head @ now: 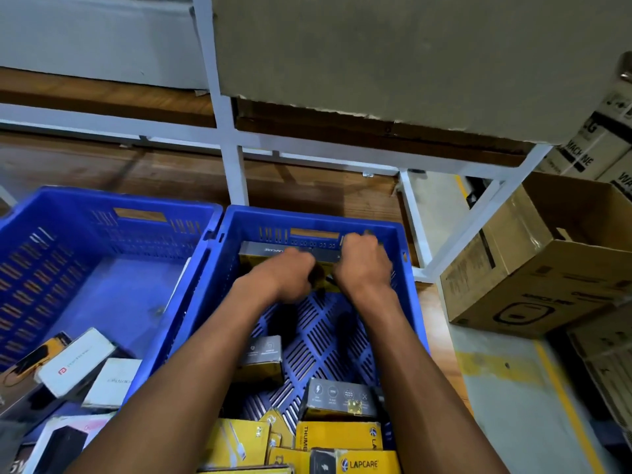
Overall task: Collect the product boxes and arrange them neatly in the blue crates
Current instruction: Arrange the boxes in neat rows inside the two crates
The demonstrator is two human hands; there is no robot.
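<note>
Both hands, left (290, 277) and right (364, 260), grip a Lapcare box (270, 253) (far end) in the right crate (408, 268).

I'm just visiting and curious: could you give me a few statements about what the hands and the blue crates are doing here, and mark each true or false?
1. Both hands are at the far end of the right crate. True: left hand and right hand are at the row of boxes there.
2. The left crate is packed full. False: only a few boxes, including a white box, lie at its near end.
3. Yellow boxes lie at the right crate's near end. True.
4. The open cardboard carton sits inside a crate. False: it stands on the floor, right of them.
</note>
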